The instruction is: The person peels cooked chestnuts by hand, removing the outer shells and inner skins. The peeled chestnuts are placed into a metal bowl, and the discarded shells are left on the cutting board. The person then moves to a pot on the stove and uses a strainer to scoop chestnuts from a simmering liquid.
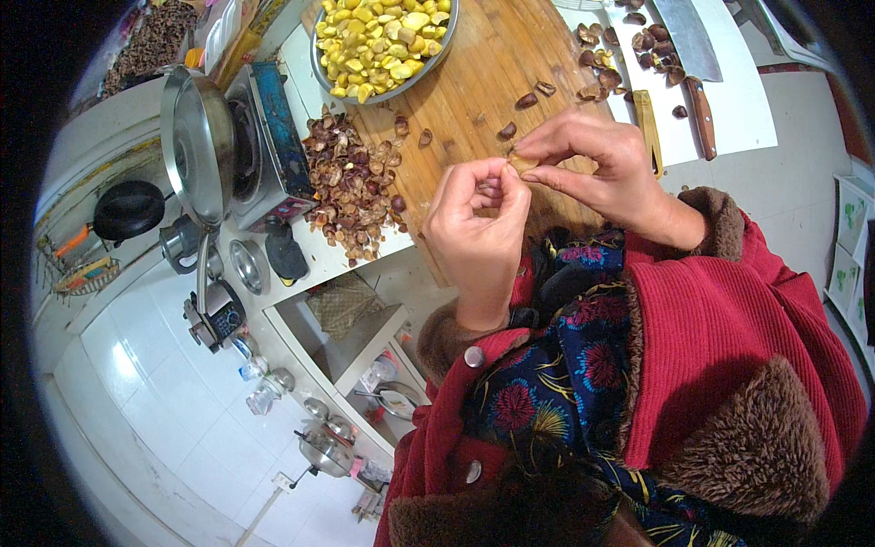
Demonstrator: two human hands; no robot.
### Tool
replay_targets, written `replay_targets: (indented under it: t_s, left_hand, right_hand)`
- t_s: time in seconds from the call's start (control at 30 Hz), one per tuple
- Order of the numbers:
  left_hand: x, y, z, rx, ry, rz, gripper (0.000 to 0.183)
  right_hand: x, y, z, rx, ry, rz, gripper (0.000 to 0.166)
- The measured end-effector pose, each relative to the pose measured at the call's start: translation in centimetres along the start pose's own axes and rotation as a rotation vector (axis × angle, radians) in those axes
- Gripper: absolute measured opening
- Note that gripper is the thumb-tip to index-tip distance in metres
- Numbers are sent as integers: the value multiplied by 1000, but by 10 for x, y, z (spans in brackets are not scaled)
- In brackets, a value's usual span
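Note:
Between my fingertips is a pale chestnut (523,163), partly covered by them. My right hand (601,164) pinches it from the right with thumb and fingers. From the left, the thumb and forefinger of my left hand (482,219) meet at its edge, the other fingers curled in. Both hands are above a wooden cutting board (478,61). Several dark brown shell pieces (506,131) lie on the board just beyond my hands. A metal bowl (448,41) at the far end is heaped with peeled yellow chestnuts (383,41).
A pile of brown shells (352,184) spreads left of the board, near a gas stove (270,143) with a steel pan (198,143). To the right, a cleaver (690,41) with a wooden handle lies on a white surface (748,102) among chestnuts, beside a yellow-handled tool (647,130).

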State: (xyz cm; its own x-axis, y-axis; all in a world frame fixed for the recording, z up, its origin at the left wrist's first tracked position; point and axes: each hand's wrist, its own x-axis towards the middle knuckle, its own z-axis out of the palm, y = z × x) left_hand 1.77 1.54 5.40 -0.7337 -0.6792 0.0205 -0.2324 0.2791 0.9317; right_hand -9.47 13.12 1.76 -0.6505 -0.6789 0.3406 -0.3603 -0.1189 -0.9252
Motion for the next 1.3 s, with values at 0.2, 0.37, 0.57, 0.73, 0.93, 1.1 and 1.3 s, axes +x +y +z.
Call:
replay_targets:
  t_s: [0.2,0.37,0.57,0.73,0.93,1.1,1.3]
  left_hand:
    - [3,6,3,-237,-21,-142,8]
    - [4,-8,-4,-538,-14,-226,5]
    - [7,6,-2,-300,26,-143,20]
    - [2,2,0,-262,-55,-117,18]
    - [0,4,-1,-221,-69,-103,15]
    - [-1,4,-3,-174,-62,-98,13]
    - [-3,-1,0,-38,-22,-43,12]
  right_hand:
    - [-5,7,6,781,-51,559,25]
    - [-5,7,4,1086,-64,728,23]
    - [-6,10,3,974,-45,649,25]
    - [-5,11,3,839,-54,551,26]
    - [-6,13,0,630,-106,419,25]
    - [-5,11,0,555,-105,355,22]
    - [-6,9,1,335,-83,267,19]
